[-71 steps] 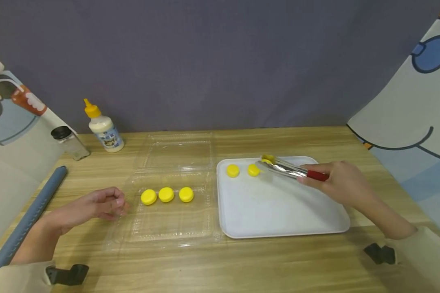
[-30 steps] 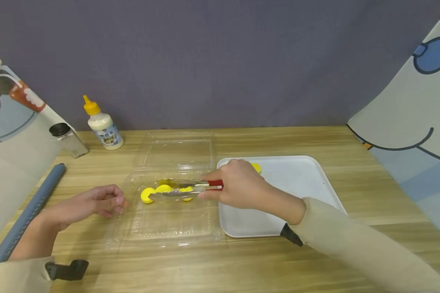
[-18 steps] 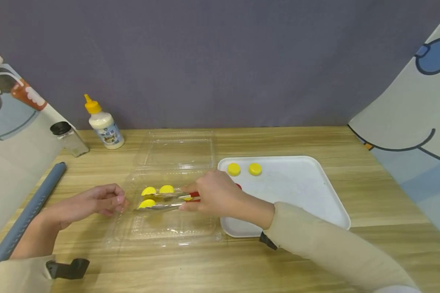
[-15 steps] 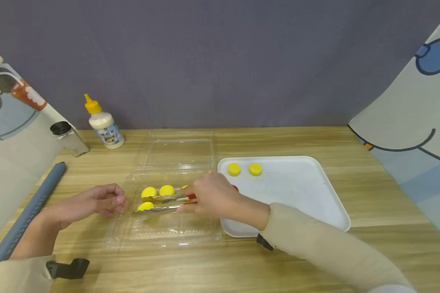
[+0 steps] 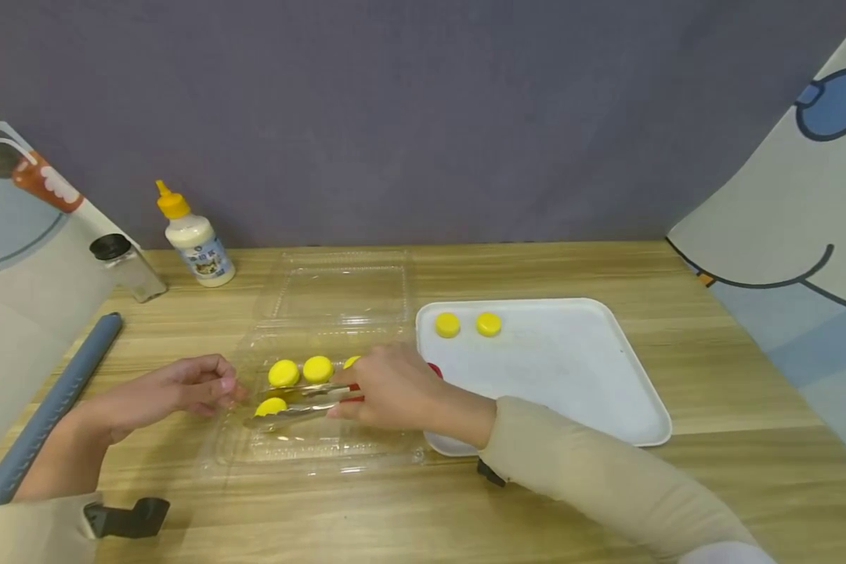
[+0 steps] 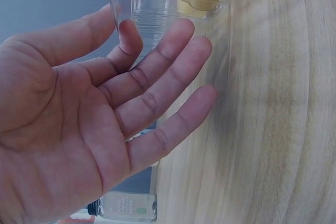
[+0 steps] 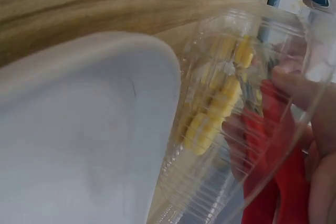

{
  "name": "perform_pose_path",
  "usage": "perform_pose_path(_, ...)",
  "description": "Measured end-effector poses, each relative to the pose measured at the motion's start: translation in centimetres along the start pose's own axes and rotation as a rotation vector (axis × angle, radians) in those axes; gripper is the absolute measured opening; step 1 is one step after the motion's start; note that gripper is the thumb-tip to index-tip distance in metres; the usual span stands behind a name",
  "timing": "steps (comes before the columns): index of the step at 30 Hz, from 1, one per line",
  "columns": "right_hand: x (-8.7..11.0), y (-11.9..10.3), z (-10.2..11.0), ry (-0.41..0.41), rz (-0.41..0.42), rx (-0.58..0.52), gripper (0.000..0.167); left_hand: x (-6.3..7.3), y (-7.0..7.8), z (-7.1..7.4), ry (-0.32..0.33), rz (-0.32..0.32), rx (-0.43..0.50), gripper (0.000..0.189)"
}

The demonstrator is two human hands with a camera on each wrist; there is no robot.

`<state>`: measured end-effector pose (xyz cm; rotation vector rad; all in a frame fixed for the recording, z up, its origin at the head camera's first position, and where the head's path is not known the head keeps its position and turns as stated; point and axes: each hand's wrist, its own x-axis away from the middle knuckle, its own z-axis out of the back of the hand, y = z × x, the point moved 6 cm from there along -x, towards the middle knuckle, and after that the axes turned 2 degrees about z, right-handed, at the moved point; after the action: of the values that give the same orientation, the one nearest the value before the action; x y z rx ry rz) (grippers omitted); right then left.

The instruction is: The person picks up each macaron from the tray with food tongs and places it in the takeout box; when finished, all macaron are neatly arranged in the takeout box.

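Observation:
My left hand (image 5: 172, 394) pinches the left rim of a clear plastic clamshell container (image 5: 324, 450) between thumb and index finger; its other fingers are loosely extended. My right hand (image 5: 395, 388) grips red-handled metal tongs (image 5: 313, 388) over the container. The tong tips stand apart, one on each side of a yellow macaron-like round (image 5: 271, 406) at the container's left. Behind it three similar yellow rounds (image 5: 318, 369) form a row, the rightmost partly hidden by my right hand. In the right wrist view, the red handles (image 7: 283, 177) show through the clear wall.
A white tray (image 5: 546, 392) lies to the right, with two yellow rounds (image 5: 447, 324) near its back left corner. The container's lid (image 5: 345, 290) is folded back. A squeeze bottle (image 5: 200, 251), a black-capped jar (image 5: 128, 268) and a blue-grey rod (image 5: 49, 407) stand or lie left.
The tongs picked up a yellow round from the tray, carried it left and set it in front of the row. Their tips have since spread apart around it. My left hand stays put.

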<state>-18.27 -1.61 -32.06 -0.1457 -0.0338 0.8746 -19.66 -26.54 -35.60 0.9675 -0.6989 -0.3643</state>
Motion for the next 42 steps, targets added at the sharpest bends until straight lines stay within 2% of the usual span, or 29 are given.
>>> perform_pose_path(9, 0.0, -0.1, -0.1, -0.008, -0.021, -0.038, 0.046, 0.0, -0.2, 0.1, -0.001, 0.006, -0.004, 0.023)
perform_pose_path(12, 0.1, 0.1, 0.1, -0.021, -0.051, -0.061, 0.050, 0.0, -0.2, 0.1, 0.000, 0.006, -0.006, 0.024)
perform_pose_path(21, 1.3, 1.2, 1.9, -0.011, -0.112, -0.108, 0.055, -0.1, -0.2, 0.0, -0.012, -0.012, -0.002, 0.025)
perform_pose_path(24, 2.2, 2.0, 2.7, 0.028, -0.119, -0.157, 0.053, -0.1, -0.3, 0.0, -0.016, -0.004, 0.003, 0.025)
perform_pose_path(31, 5.0, 4.3, 4.7, 0.187, -0.088, -0.209, 0.056, 0.0, -0.5, 0.3, -0.014, 0.031, 0.007, 0.023)
perform_pose_path(36, 7.4, 6.3, 5.7, 0.253, -0.146, -0.246, 0.058, 0.0, -0.6, 0.3, -0.018, 0.046, 0.014, 0.021)
perform_pose_path(42, 10.5, 8.9, 6.0, 0.276, -0.255, -0.254, 0.056, -0.1, -0.4, 0.2, -0.021, 0.038, 0.010, 0.020)
